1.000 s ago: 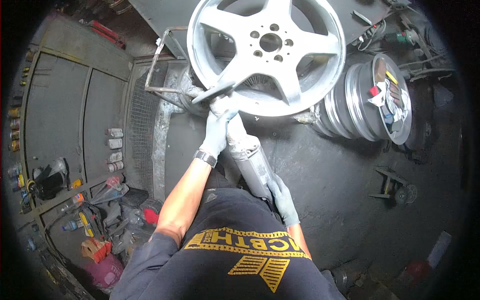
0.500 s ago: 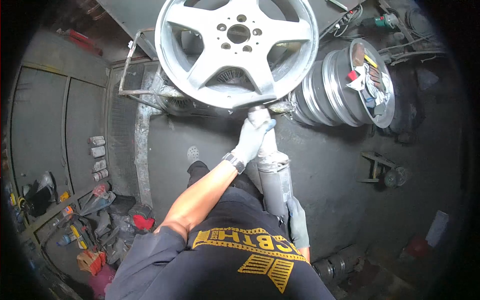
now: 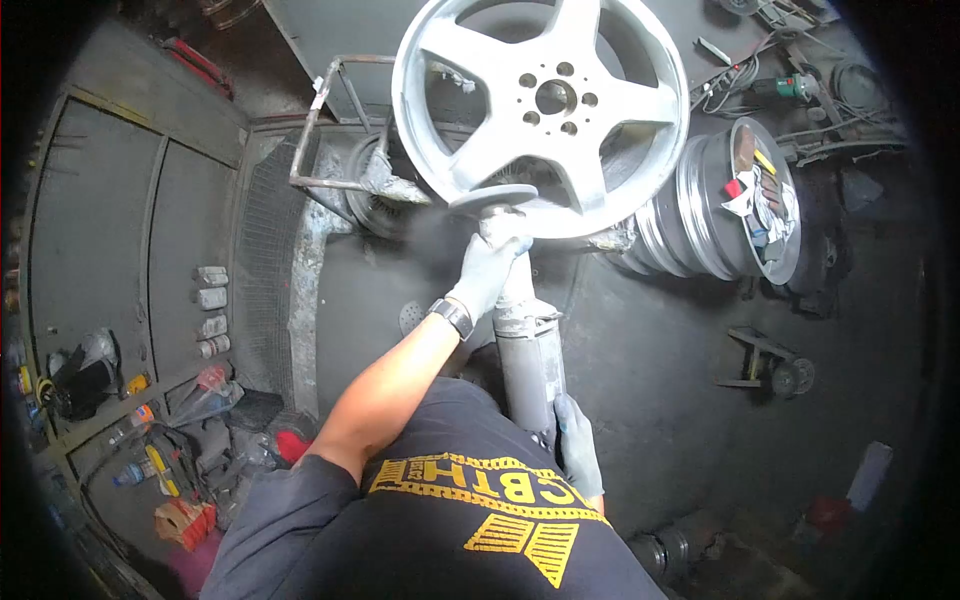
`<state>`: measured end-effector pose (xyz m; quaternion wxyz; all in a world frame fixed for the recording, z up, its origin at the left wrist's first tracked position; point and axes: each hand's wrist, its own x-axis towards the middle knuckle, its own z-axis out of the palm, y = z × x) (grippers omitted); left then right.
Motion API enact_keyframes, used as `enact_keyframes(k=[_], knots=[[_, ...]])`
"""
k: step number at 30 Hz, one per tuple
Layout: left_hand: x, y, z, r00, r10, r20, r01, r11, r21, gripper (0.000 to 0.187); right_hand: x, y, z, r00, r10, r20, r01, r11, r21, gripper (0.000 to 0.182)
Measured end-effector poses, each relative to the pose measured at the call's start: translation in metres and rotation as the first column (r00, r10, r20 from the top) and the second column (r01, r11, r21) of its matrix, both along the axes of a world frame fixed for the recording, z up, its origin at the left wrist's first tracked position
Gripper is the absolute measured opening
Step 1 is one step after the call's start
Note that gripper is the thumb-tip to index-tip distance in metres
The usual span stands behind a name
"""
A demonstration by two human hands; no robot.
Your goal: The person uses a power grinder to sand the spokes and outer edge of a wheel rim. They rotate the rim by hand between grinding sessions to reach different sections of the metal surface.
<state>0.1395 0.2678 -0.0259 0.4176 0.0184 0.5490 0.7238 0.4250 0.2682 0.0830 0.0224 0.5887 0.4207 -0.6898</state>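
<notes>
I hold a dusty grey angle grinder [image 3: 530, 370] with both hands, its body slanting up and away from me. My left hand [image 3: 490, 272], in a pale glove, is closed around the front near the head. At the rear of the body, my right hand [image 3: 580, 445], also gloved, is wrapped around the grip, with its fingers partly hidden. The round disc [image 3: 497, 197] lies against or just in front of the lower left edge of a silver five-spoke alloy wheel rim [image 3: 578, 160]; exact contact cannot be told.
Behind the rim is a metal tube frame [image 3: 335, 183]. To the right, another rim [image 3: 690, 205] lies on its side with tools and rags on it. A small wheeled stand [image 3: 765, 365] is on the floor. Bags and bottles clutter the left, beside several white containers [image 3: 211, 299].
The grinder's disc has moved left along the lower edge of the wheel rim, both hands still holding the grinder. The whole view has shifted, so the rim appears farther right and lower.
</notes>
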Motion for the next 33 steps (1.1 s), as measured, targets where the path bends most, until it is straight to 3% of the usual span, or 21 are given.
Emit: enact_keyframes(k=[1, 3, 4, 7, 8, 10, 12, 13, 17, 20, 23, 27, 28, 30, 31, 33], knots=[[-0.009, -0.007, 0.002, 1.0, -0.007, -0.009, 0.007, 1.0, 0.001, 0.042, -0.003, -0.005, -0.011, 1.0, -0.007, -0.009, 0.007, 1.0, 0.001, 0.055], [-0.027, -0.018, 0.006, 0.997, 0.043, -0.071, -0.042, 0.999, 0.011, 0.043, -0.006, -0.01, -0.039, 0.979, 0.195, -0.054, -0.177, 0.954, 0.244, 0.057], [-0.037, -0.022, 0.003, 1.0, -0.003, 0.031, 0.005, 0.999, -0.049, 0.044, -0.007, -0.013, -0.044, 0.981, 0.183, -0.067, -0.161, 0.955, 0.251, 0.057], [-0.038, -0.035, 0.016, 0.997, 0.072, -0.015, -0.073, 0.997, -0.005, 0.031, -0.019, -0.027, -0.045, 0.979, 0.194, -0.068, -0.17, 0.95, 0.263, 0.059], [-0.04, -0.038, -0.006, 0.994, 0.099, 0.053, -0.103, 0.991, 0.081, 0.038, -0.025, -0.033, -0.04, 0.985, 0.163, -0.059, -0.143, 0.955, 0.258, 0.059], [-0.043, -0.053, -0.012, 0.991, 0.098, 0.089, -0.105, 0.992, 0.07, 0.04, -0.026, -0.045, -0.04, 0.993, 0.107, -0.055, -0.089, 0.961, 0.261, 0.06], [-0.045, -0.066, -0.006, 0.979, 0.146, 0.143, -0.154, 0.987, 0.047, 0.043, -0.024, -0.047, -0.057, 0.961, 0.264, 0.088, -0.275, 0.853, 0.444, 0.064], [-0.05, -0.071, -0.024, 0.973, 0.16, 0.164, -0.169, 0.984, 0.046, 0.035, -0.023, -0.051, -0.065, 0.969, 0.233, 0.081, -0.244, 0.859, 0.451, 0.064], [-0.051, -0.092, 0.007, 0.955, 0.201, 0.217, -0.219, 0.974, 0.065, 0.019, -0.034, -0.059, -0.076, 0.973, 0.205, 0.102, -0.229, 0.851, 0.473, 0.066], [-0.062, -0.112, -0.003, 0.914, 0.141, 0.379, -0.208, 0.968, 0.143, 0.015, -0.04, -0.054, -0.086, 0.949, 0.297, 0.103, -0.312, 0.852, 0.42, 0.061], [-0.071, -0.13, -0.006, 0.926, 0.096, 0.366, -0.203, 0.942, 0.266, 0.015, -0.042, -0.041, -0.1, 0.914, 0.394, 0.102, -0.394, 0.794, 0.463, 0.059], [-0.084, -0.147, -0.033, 0.91, 0.114, 0.399, -0.249, 0.92, 0.304, 0.029, -0.066, 0.026, -0.076, 0.824, 0.546, 0.152, -0.55, 0.703, 0.451, 0.06], [-0.084, -0.147, -0.026, 0.897, 0.158, 0.413, -0.282, 0.924, 0.259, 0.034, -0.071, 0.053, -0.085, 0.82, 0.528, 0.222, -0.549, 0.612, 0.569, 0.06], [-0.088, -0.146, -0.026, 0.901, 0.191, 0.39, -0.309, 0.913, 0.266, 0.033, -0.098, 0.132, -0.092, 0.886, 0.416, 0.202, -0.422, 0.548, 0.722, 0.058], [-0.087, -0.145, -0.021, 0.91, 0.225, 0.348, -0.319, 0.916, 0.244, 0.032, -0.12, 0.175, -0.065, 0.917, 0.368, 0.152, -0.355, 0.585, 0.729, 0.061], [-0.089, -0.142, -0.017, 0.895, 0.272, 0.353, -0.361, 0.907, 0.216, 0.033, -0.16, 0.271, -0.079, 0.987, 0.151, 0.056, -0.102, 0.319, 0.942, 0.057]])
